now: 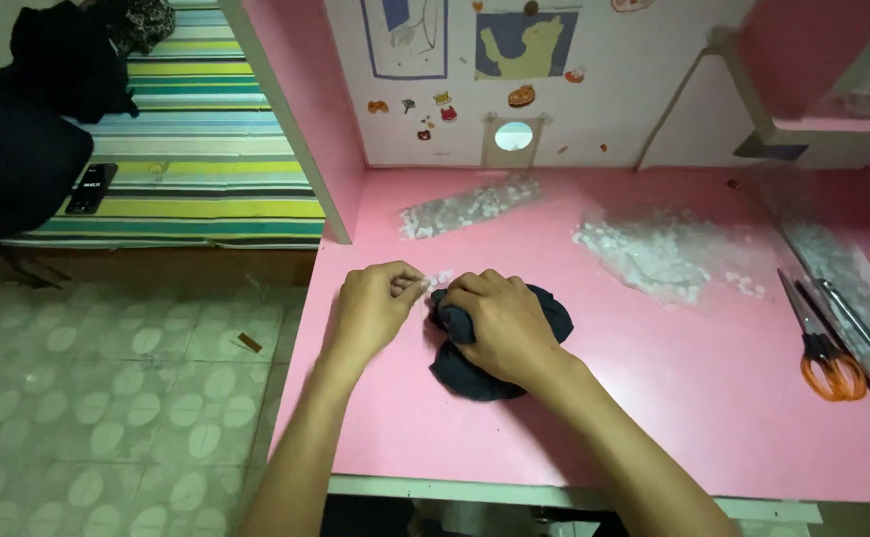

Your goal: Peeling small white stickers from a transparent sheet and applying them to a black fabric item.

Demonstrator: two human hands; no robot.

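Mid-frame on the pink desk (654, 418), your right hand (502, 323) has its fingers curled tight over a dark cloth bundle (470, 383). Just left of it, your left hand (373, 308) pinches small white bits (442, 277) between its fingertips. Orange-handled scissors (823, 348) lie at the right edge.

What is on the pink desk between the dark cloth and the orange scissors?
Nothing: the head view shows bare pink desk between the dark cloth and the orange scissors.
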